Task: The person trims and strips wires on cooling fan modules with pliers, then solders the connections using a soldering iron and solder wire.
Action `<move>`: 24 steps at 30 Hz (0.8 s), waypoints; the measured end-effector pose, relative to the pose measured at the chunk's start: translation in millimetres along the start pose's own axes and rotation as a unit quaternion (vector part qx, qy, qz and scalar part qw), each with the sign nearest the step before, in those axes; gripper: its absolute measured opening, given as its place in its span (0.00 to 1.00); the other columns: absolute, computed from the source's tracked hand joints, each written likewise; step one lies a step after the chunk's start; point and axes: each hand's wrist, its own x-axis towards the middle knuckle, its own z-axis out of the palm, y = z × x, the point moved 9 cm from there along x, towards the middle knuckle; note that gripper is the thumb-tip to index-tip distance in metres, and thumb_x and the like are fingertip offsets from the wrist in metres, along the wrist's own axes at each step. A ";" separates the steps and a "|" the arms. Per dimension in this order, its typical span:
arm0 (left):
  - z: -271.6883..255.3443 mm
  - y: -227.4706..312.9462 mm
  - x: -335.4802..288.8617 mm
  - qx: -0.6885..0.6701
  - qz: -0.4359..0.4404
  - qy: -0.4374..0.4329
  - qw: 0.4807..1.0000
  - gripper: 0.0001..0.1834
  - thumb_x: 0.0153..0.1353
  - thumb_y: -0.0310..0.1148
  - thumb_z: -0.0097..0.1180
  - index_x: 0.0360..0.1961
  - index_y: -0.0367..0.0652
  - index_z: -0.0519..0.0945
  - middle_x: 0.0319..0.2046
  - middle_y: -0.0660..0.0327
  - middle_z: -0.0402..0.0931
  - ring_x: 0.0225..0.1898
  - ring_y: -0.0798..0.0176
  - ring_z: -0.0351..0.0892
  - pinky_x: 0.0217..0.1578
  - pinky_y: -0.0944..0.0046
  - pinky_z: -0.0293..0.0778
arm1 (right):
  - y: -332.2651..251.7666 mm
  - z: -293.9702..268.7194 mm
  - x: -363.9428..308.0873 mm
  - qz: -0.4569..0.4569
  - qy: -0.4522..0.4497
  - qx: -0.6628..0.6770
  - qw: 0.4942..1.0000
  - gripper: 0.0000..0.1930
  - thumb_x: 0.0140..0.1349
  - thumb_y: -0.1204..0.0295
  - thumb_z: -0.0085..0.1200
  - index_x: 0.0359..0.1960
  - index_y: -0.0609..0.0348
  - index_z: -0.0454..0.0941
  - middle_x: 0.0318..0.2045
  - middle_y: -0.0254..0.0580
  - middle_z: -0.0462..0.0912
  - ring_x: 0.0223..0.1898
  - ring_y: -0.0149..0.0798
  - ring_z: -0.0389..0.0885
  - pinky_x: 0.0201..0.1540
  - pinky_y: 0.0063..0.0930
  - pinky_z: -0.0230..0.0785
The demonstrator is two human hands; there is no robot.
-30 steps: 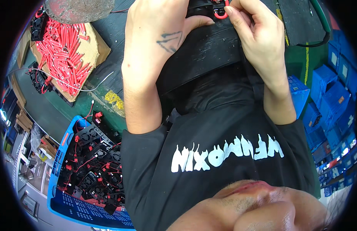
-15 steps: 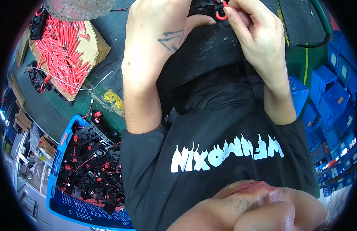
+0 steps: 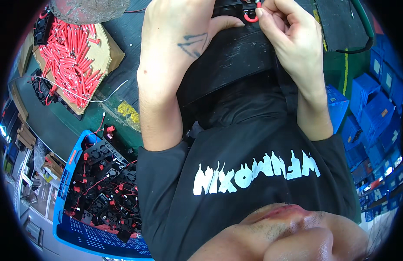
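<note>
At the upper edge, a black plastic part (image 3: pixel 229 5) lies only partly in view. My left hand (image 3: pixel 177 26) is against its left side, thumb stretched along the near edge; the other fingers are mostly cut off or hidden. A short red wire (image 3: pixel 251 18) curves in a loop at the part's right end. My right hand (image 3: pixel 292 32) pinches the wire's upper end between thumb and index finger, the other fingers curled in. A bit of bright metal shows above the fingertips.
Many short red wires (image 3: pixel 73 61) lie on cardboard (image 3: pixel 103 54) at left, under a rounded grey object (image 3: pixel 90 9). A blue basket (image 3: pixel 64 195) of black fan parts (image 3: pixel 108 191) stands lower left. Blue bins (image 3: pixel 375 111) are stacked at right. A black mat (image 3: pixel 340 26) lies upper right.
My right hand has shifted slightly right, and the pinched end of the red wire has moved with it. My left hand has hardly moved.
</note>
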 end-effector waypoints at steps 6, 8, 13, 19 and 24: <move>-0.2 -2.2 1.0 0.016 -0.028 -0.025 0.999 0.28 0.40 0.25 0.77 0.43 0.38 0.76 0.37 0.50 0.74 0.39 0.42 0.78 0.41 0.53 0.76 | -3.9 -1.6 -6.7 -0.015 0.051 0.001 0.999 0.09 0.67 0.79 0.56 0.27 0.63 0.73 0.18 0.24 0.68 0.21 0.16 0.60 0.22 0.18 0.50; -2.9 -1.2 0.5 0.001 -0.027 -0.020 0.999 0.29 0.40 0.25 0.77 0.45 0.38 0.75 0.38 0.49 0.75 0.40 0.42 0.79 0.41 0.53 0.76 | 1.5 -6.5 -4.7 -0.025 -0.011 0.063 0.998 0.07 0.63 0.76 0.63 0.33 0.64 0.76 0.23 0.30 0.72 0.25 0.20 0.66 0.26 0.20 0.57; -4.3 2.4 3.2 -0.041 0.000 -0.002 0.999 0.31 0.42 0.26 0.77 0.47 0.38 0.74 0.39 0.48 0.76 0.42 0.42 0.80 0.43 0.53 0.77 | 22.5 -5.5 -5.5 -0.073 0.039 0.080 0.993 0.06 0.66 0.77 0.66 0.36 0.67 0.82 0.25 0.23 0.76 0.27 0.13 0.68 0.29 0.09 0.57; -5.3 -1.3 0.6 -0.030 0.001 -0.002 1.000 0.32 0.43 0.26 0.77 0.50 0.38 0.73 0.42 0.47 0.75 0.43 0.41 0.80 0.43 0.52 0.77 | 14.6 -6.9 0.0 -0.085 0.041 0.038 0.995 0.06 0.65 0.77 0.66 0.38 0.66 0.81 0.25 0.22 0.75 0.26 0.14 0.64 0.28 0.10 0.55; -13.0 7.4 4.6 -0.009 -0.040 -0.029 0.999 0.33 0.44 0.28 0.77 0.51 0.39 0.73 0.45 0.47 0.74 0.45 0.40 0.78 0.44 0.51 0.77 | -0.7 -3.8 0.9 -0.126 0.028 -0.019 0.991 0.07 0.58 0.78 0.67 0.37 0.62 0.82 0.27 0.32 0.77 0.27 0.26 0.71 0.30 0.20 0.63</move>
